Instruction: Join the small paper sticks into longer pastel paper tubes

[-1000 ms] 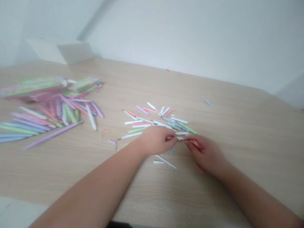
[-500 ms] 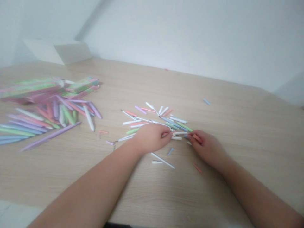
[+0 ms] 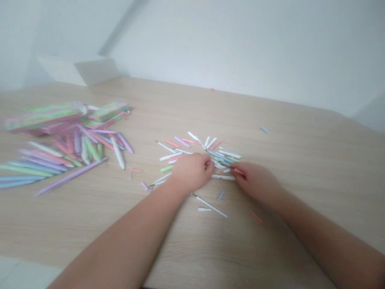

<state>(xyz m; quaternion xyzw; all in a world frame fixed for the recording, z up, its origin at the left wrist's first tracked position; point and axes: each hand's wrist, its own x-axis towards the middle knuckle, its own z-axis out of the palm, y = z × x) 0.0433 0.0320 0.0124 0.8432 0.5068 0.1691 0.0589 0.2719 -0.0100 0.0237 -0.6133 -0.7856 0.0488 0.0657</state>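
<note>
The left hand (image 3: 191,173) is curled down, and its fingers (image 3: 207,162) are bent over the edge of the heap. It cannot be told whether anything is pinched there, as the fingers hide it. The right hand (image 3: 255,180) is pinching a thin pink stick (image 3: 238,171) with its fingertips (image 3: 233,168). The hands are close but not touching. Just past them lies a small heap of pen parts (image 3: 207,150) in white, pink, green and blue.

A light, firm hold with the tips of the fingers seems best here, as these parts look thin and could slip or roll. Care is needed at the heap, since the parts lie close and could be knocked by the left hand.

At 6 o'clock from the heap, a long white stick (image 3: 209,205), a short white piece (image 3: 204,209) and a small blue piece (image 3: 221,195) are lying on the wooden table (image 3: 90,224). A pink piece (image 3: 256,216) is seen at 4 o'clock, and a blue piece (image 3: 264,129) at 2 o'clock. At 9 o'clock, a big pile of pastel pens (image 3: 75,158) is lying by pink and green packets (image 3: 105,112). A white block (image 3: 78,70) stands at 11 o'clock, behind the table.
</note>
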